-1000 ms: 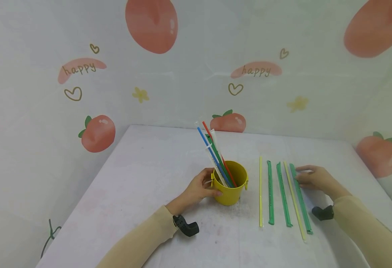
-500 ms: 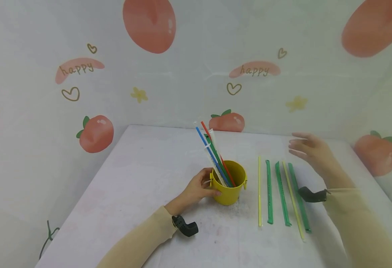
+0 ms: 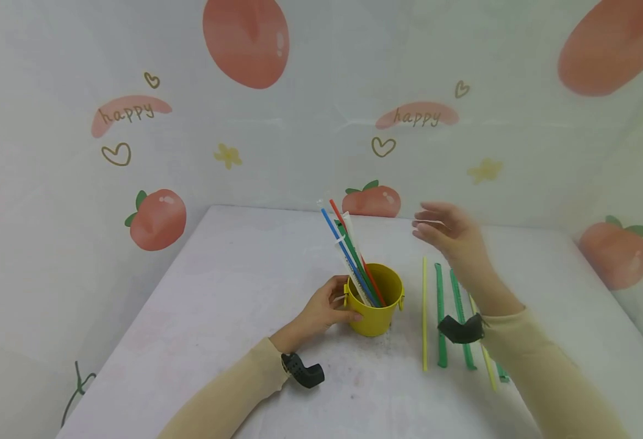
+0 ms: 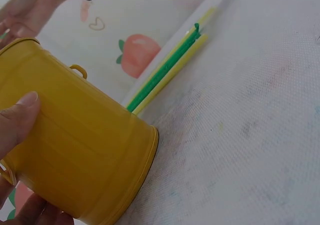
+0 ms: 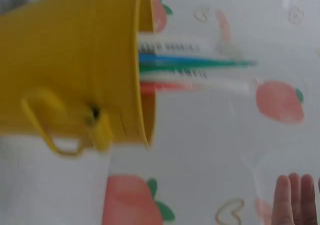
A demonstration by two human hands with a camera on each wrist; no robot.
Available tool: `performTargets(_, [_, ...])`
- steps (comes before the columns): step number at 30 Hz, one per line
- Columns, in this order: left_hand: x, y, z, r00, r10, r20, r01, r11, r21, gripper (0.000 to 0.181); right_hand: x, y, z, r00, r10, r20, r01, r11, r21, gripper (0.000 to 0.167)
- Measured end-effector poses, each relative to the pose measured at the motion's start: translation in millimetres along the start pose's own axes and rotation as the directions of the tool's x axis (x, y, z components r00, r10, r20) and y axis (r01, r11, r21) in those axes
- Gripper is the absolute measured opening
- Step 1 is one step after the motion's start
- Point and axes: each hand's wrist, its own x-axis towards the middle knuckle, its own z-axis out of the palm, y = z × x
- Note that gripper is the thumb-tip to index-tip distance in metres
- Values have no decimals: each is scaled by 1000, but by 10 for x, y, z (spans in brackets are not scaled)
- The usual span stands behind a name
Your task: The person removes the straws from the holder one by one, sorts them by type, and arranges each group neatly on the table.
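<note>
My left hand grips the small yellow bucket from its left side, thumb in front. Several wrapped straws lean leftward out of the bucket, among them a blue straw and a red straw. My right hand hangs in the air to the right of the bucket, fingers loosely extended, holding nothing. Below it, a yellow straw and a green wrapped straw lie on the table. Further right, my right wrist and sleeve partly cover more green and yellow straws.
The white table meets a backdrop printed with fruit and hearts. A dark wrist camera sits on the right wrist, another wrist camera on the left. A green cord hangs at the left edge.
My right hand has lifted off the rightmost green straw, risen, and swung left toward the bucket. My left hand keeps its grip on the bucket, which stays in place.
</note>
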Motion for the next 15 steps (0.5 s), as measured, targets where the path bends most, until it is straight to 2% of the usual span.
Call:
performTargets(5, [13, -8, -1, 1000, 7, -1, -7, 1000, 15, 70, 1, 98, 273, 999, 26, 30, -21, 990, -139, 34])
performTargets(9, [10, -10, 3, 1000, 0, -3, 0, 1000, 26, 70, -1, 178, 418, 994, 82, 65, -61, 959, -277, 36])
performTargets(15, [2, -6, 3, 1000, -5, -11, 5, 1000, 26, 69, 54, 230, 559, 971, 188, 150, -132, 937, -324, 38])
